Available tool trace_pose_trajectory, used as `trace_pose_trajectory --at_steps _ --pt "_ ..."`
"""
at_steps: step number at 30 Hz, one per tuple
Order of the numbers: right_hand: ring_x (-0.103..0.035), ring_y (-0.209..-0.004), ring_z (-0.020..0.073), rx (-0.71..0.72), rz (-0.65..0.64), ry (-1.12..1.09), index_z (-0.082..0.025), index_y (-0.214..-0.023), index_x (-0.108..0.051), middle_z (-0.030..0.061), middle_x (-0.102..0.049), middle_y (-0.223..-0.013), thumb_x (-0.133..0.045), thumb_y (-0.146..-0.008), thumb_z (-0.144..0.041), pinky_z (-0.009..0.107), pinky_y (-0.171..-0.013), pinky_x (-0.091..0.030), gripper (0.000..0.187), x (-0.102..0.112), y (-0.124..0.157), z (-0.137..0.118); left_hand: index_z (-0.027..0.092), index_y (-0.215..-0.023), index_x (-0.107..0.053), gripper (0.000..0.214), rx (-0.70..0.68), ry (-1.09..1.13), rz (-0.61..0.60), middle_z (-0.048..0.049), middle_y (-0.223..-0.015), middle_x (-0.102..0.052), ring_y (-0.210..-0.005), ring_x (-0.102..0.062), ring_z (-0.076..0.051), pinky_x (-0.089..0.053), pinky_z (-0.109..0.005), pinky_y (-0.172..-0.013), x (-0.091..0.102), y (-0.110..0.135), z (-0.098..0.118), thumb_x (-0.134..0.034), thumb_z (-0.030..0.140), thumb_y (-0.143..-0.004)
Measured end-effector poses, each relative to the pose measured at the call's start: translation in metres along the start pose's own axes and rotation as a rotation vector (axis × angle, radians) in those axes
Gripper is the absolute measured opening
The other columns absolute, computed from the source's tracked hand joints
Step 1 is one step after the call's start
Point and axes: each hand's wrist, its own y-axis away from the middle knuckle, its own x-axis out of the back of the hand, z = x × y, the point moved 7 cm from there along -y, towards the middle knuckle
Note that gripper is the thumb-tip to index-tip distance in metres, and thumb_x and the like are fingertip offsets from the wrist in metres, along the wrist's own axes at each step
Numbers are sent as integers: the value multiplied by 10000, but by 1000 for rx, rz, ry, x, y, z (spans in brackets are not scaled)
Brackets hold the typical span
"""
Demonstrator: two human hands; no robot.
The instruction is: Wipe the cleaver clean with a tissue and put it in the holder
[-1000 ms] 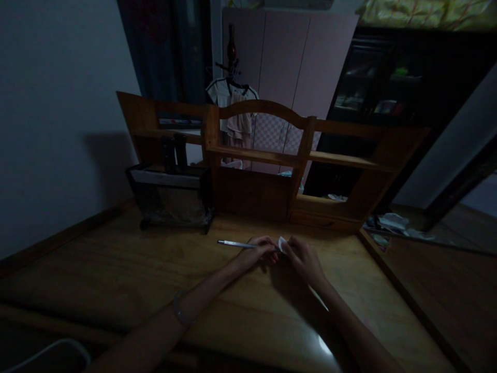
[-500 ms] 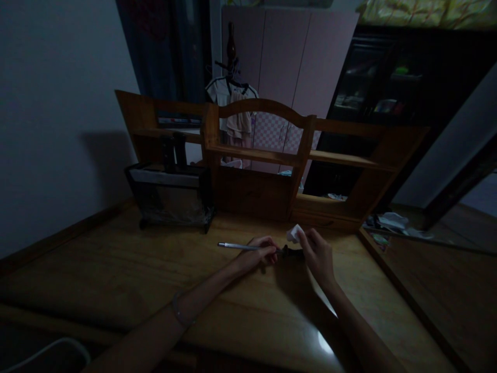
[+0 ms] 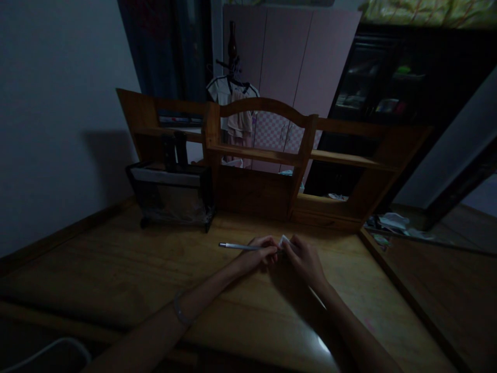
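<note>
My left hand (image 3: 264,250) is closed around a slim silver rod (image 3: 238,246), which looks like a pen and points left with a small dark end. It lies almost level, just above the wooden desk. My right hand (image 3: 305,257) pinches a small folded white piece (image 3: 284,240), perhaps tissue or paper, and presses it close to the left fingertips. Between the hands, the right end of the rod is mostly hidden by the right fingers.
The wooden desk (image 3: 128,282) has a raised shelf (image 3: 264,153) along its back. At back left stands a black-framed rack or box (image 3: 171,194) with a clear wrapping. Beyond the right edge lie papers (image 3: 394,221). The room is dim.
My right hand has moved left and down with the white piece, up against my left hand. It now covers the dark, guarded end of the rod. My left hand has barely moved.
</note>
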Motion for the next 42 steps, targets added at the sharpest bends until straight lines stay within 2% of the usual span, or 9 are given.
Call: trace_pose_trajectory --at_steps 5,9,12,16,21,24,31,38,42 --pt "-523 -550 129 -3 46 -31 -200 -714 -516 -10 -555 -614 -455 -895 -421 226 -508 -311 293 4 1 -1 147 -833 -598 196 -69 0 13 -22 -694 -624 -609 -603 -119 -467 -220 -580 1 -2 3 -588 337 -786" --pt "-485 -541 120 -42 157 -96 -196 -681 -488 -21 -520 -599 -460 -893 -443 223 -502 -312 326 19 -1 2 152 -830 -587 178 -47 11 20 -19 -688 -621 -594 -599 -119 -468 -226 -574 2 -3 1 -574 326 -792" --pt "-505 -570 133 -50 185 -126 -187 -695 -523 -6 -548 -623 -462 -889 -461 228 -517 -335 341 27 -3 4 154 -811 -576 158 -67 29 17 -18 -684 -617 -600 -598 -117 -472 -229 -589 2 -3 2 -574 311 -791" --pt "-551 -619 155 -44 141 -143 -176 -754 -581 20 -608 -679 -456 -888 -479 238 -548 -367 354 24 -4 5 148 -790 -570 172 -67 42 30 -20 -674 -609 -591 -593 -114 -469 -224 -583 4 -6 -3 -588 319 -779" --pt "-565 -625 161 -15 -13 -127 -179 -772 -615 21 -628 -691 -453 -893 -476 244 -564 -381 359 6 -2 1 158 -851 -578 188 -4 42 34 -13 -671 -614 -539 -576 -104 -424 -188 -493 6 -8 -15 -570 335 -789" --pt "-566 -622 158 -8 -57 -106 -182 -766 -616 14 -627 -688 -457 -894 -461 242 -566 -377 346 2 -2 0 152 -860 -583 194 -13 46 39 -17 -678 -614 -555 -584 -110 -427 -192 -501 7 -8 -14 -573 332 -786" --pt "-554 -605 152 15 -58 -85 -187 -783 -571 13 -627 -700 -487 -875 -393 239 -550 -363 241 1 -1 2 146 -849 -588 178 -45 54 27 -18 -678 -617 -589 -601 -124 -465 -222 -557 7 -9 -13 -584 312 -783" --pt "-511 -555 136 -3 -6 -80 -196 -711 -521 -12 -564 -623 -482 -877 -407 235 -515 -319 272 1 1 0 153 -824 -584 195 -37 58 31 -13 -667 -609 -592 -598 -128 -470 -236 -575 5 -10 -11 -602 337 -763" --pt "-482 -553 126 -36 94 -110 -192 -685 -507 -25 -518 -604 -485 -878 -425 230 -510 -311 304 15 -1 3 152 -802 -577 200 -30 85 52 -11 -658 -604 -577 -589 -123 -466 -233 -566 7 -11 -13 -615 341 -749"
